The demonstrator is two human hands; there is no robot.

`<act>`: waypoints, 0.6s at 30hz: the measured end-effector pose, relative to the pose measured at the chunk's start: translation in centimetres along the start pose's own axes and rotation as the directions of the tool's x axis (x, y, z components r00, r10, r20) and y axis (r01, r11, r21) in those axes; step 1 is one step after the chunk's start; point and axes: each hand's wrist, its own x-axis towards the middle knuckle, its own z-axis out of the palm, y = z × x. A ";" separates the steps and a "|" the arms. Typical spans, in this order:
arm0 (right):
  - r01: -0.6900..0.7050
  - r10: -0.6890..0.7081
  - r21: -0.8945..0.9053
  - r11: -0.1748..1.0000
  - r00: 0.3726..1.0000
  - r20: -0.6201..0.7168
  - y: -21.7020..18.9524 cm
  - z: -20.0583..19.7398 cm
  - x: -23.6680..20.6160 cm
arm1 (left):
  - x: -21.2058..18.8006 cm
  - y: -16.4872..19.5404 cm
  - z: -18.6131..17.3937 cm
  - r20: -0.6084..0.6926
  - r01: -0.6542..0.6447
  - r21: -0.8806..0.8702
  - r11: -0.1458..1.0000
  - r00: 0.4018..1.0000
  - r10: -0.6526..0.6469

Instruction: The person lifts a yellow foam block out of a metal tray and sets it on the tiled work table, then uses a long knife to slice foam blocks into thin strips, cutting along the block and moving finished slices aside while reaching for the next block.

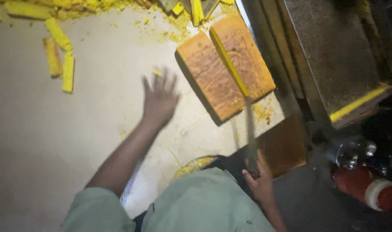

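From my remote seat, looking down on a pale work table (54, 141), I take the browned cake slab (225, 73) as my landmark. Far to its left lie three trimmed yellow strips (60, 56), and along the table's far edge above them a heap of yellow offcuts and crumbs (67, 6), so some trimming appears done. Just left of the slab my left hand (160, 98) hovers blurred over the table, fingers spread and slack, grasping nothing, with a yellow crumb by its fingertips. The slab itself lies diagonally, already split by one long cut that shows a yellow inside; I judge both halves not yet portioned further. A long knife (250, 129) runs from that cut down toward me, and below the slab my right hand (260, 182) is clenched around its handle. A second browned slab (284, 146) sits below and right of the first, seemingly uncut. Right of the slab stands a dark metal tray (333, 51) with a yellow edge, then a shiny metal fitting (352, 152) and a red cylinder with a white band (370, 189). No labels or signs are legible.
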 end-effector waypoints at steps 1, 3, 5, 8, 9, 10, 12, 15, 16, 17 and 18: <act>-0.064 0.065 0.040 0.997 0.998 -0.022 -0.3 -0.1 1.1 | 2.2 -1.4 -0.1 -0.081 0.054 0.005 0.999 0.995 -0.053; -0.189 0.197 0.118 0.975 0.978 -0.061 -1.5 0.0 3.4 | 6.6 -3.1 -0.1 -0.163 0.095 -0.044 0.994 0.981 -0.101; -0.243 0.254 0.141 0.960 0.965 -0.070 -3.3 0.6 6.3 | 11.0 -2.6 0.5 -0.183 0.071 -0.148 0.986 0.978 -0.098; -0.232 0.252 0.265 0.936 0.967 -0.043 -6.4 0.8 10.7 | 14.8 0.0 1.0 -0.061 -0.020 -0.298 0.954 0.998 0.002; -0.124 0.145 0.290 0.949 0.988 -0.050 -7.3 0.8 12.3 | 15.4 1.1 0.9 -0.019 0.001 -0.364 0.931 1.000 -0.008; -0.014 0.034 0.315 0.949 0.998 -0.058 -8.0 0.7 13.7 | 15.3 1.9 0.5 0.022 0.025 -0.427 0.904 1.000 -0.017; 0.145 -0.132 0.079 0.986 0.981 -0.145 -9.1 0.6 15.9 | 13.8 2.9 -0.6 -0.045 0.071 -0.366 0.928 0.995 -0.093; 0.296 -0.308 -0.098 0.950 0.939 -0.152 -10.2 1.8 16.8 | 8.2 2.1 -2.7 -0.124 0.208 -0.271 0.940 0.961 -0.249; 0.335 -0.349 -0.118 0.935 0.928 -0.131 -10.6 2.7 16.4 | 5.2 1.3 -3.2 -0.141 0.275 -0.236 0.932 0.939 -0.313; 0.339 -0.343 -0.065 0.939 0.937 -0.069 -11.0 3.7 15.7 | 1.2 0.2 -3.6 -0.084 0.366 -0.264 0.893 0.913 -0.399; 0.339 -0.339 -0.009 0.941 0.941 -0.003 -11.5 5.0 14.5 | -3.4 -1.3 -4.1 -0.027 0.454 -0.285 0.844 0.876 -0.481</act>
